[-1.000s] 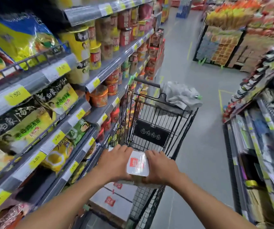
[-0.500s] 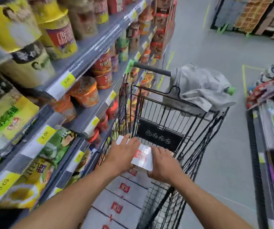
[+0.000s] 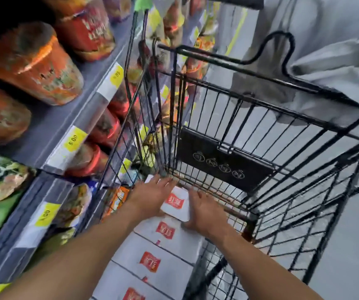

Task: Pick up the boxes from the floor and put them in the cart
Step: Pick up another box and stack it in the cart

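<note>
A white box with a red label (image 3: 175, 203) is low inside the black wire cart (image 3: 260, 118), near its far left corner. My left hand (image 3: 152, 194) presses its left side and my right hand (image 3: 204, 215) its right side, so both grip it. Under and behind it lie several more white boxes with red labels (image 3: 152, 258), packed in a row along the cart's left side. The held box rests on or just above the nearest of them; I cannot tell which.
A shelf rack (image 3: 70, 118) of orange and red noodle tubs with yellow price tags runs close along the cart's left. A grey cloth (image 3: 325, 61) hangs over the cart's far end. Grey floor (image 3: 351, 245) lies to the right.
Both hands have lowered the box from above the cart's rim down into the basket toward its far end. The camera has tilted down and closer to the cart.
</note>
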